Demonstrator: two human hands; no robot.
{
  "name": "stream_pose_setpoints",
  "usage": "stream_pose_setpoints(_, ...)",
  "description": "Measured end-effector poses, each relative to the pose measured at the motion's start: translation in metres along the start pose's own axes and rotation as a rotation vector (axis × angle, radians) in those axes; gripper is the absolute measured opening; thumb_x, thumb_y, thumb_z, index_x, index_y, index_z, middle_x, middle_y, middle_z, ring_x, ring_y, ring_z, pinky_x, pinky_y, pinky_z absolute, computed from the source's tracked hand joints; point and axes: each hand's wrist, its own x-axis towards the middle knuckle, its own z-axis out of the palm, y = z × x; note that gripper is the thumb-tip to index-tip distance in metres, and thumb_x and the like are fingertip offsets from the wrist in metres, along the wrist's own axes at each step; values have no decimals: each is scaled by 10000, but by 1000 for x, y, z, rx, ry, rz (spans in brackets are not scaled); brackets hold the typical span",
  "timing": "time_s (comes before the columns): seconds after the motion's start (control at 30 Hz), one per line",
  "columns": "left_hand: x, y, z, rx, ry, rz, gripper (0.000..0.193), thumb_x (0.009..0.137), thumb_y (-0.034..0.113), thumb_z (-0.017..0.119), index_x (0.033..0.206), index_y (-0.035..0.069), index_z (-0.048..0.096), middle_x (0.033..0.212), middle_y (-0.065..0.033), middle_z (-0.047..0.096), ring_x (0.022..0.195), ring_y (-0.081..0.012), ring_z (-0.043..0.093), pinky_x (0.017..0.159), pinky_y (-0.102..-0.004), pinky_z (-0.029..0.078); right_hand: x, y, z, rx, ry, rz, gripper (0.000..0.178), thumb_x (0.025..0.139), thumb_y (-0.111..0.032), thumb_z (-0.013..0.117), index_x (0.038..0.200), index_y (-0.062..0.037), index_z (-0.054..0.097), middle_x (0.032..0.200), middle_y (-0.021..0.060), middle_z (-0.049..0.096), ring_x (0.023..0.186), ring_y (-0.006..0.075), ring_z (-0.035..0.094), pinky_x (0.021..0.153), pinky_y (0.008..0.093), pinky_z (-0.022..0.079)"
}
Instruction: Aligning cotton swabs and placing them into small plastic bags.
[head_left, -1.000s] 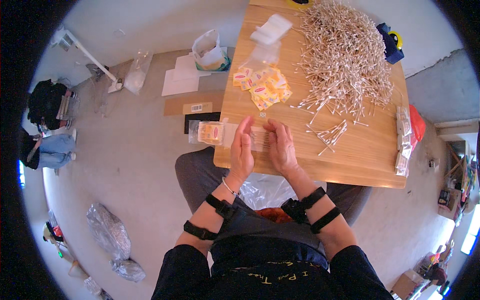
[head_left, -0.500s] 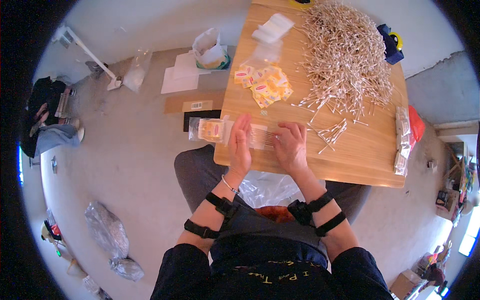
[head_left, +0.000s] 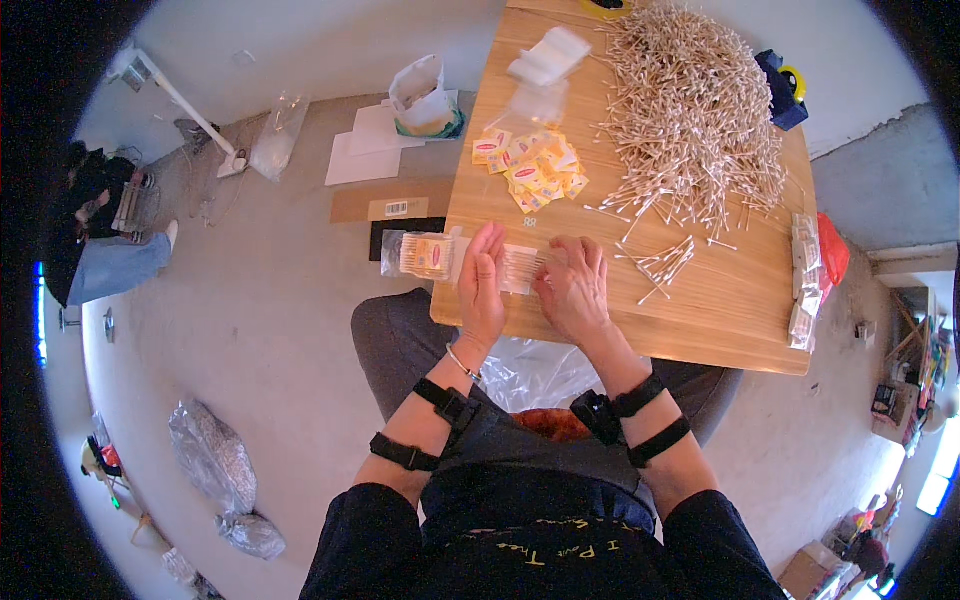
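Near the table's front-left edge, a row of cotton swabs (head_left: 521, 268) lies on a pale strip between my two hands. My left hand (head_left: 483, 285) stands on edge beside the row's left end, its fingers stretched out and holding nothing. Over the row's right end is my right hand (head_left: 574, 286), its fingers bent and pinched at the swabs; the fingertips are partly hidden. Just left of my left hand, a clear packet of swabs with a yellow card (head_left: 428, 256) juts over the table edge. A small loose bunch of swabs (head_left: 668, 265) lies right of my right hand.
A big heap of cotton swabs (head_left: 690, 120) covers the back right of the wooden table (head_left: 680, 325). Yellow cards (head_left: 540, 170) and clear bags (head_left: 550, 55) lie at the left. Filled packets (head_left: 804, 280) line the right edge, and a tape dispenser (head_left: 783, 90) sits behind.
My right hand has shifted slightly left and turned over the swab row, its fingers now more bent. The left hand stays nearly where it was.
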Motion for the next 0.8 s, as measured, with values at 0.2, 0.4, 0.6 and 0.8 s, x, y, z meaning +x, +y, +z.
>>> stream_pose_setpoints(0.2, 1, -2, 0, 5, 0, 25, 582, 1008, 421, 365, 1406, -2, 326, 1445, -185, 364, 1357, -277, 342, 1133, -375, 247, 6, -1, -5, 23, -102, -4, 114, 704, -124, 715, 799, -84, 665, 1223, 92, 504, 1186, 345, 389, 966, 485, 338)
stream_pose_setpoints(0.4, 3, -9, 0, 29, 12, 73, 503, 1032, 329, 338, 1389, -25, 339, 1422, -188, 386, 1330, -293, 382, 1108, -368, 292, 0, 1, -10, 81, 1, 28, 88, 742, -97, 684, 816, -63, 651, 1168, 90, 531, 1143, 329, 421, 947, 458, 352)
stream_pose_setpoints(0.6, 3, 4, 5, 158, 77, 49, 391, 1019, 236, 410, 1294, -36, 461, 1349, -166, 478, 1285, -256, 435, 1081, -349, 324, -4, -1, -36, 251, 86, 66, 89, 795, -82, 650, 869, -37, 631, 942, 101, 611, 985, 300, 533, 875, 392, 413)
stream_pose_setpoints(0.8, -14, 77, 47, 297, -111, 90, 265, 972, 132, 520, 1177, -31, 561, 1295, -124, 541, 1215, -194, 491, 1037, -326, 366, -22, -11, -76, 940, -139, 362, 100, 894, -99, 613, 891, 0, 602, 805, 3, 592, 756, 78, 539, 703, 218, 443)
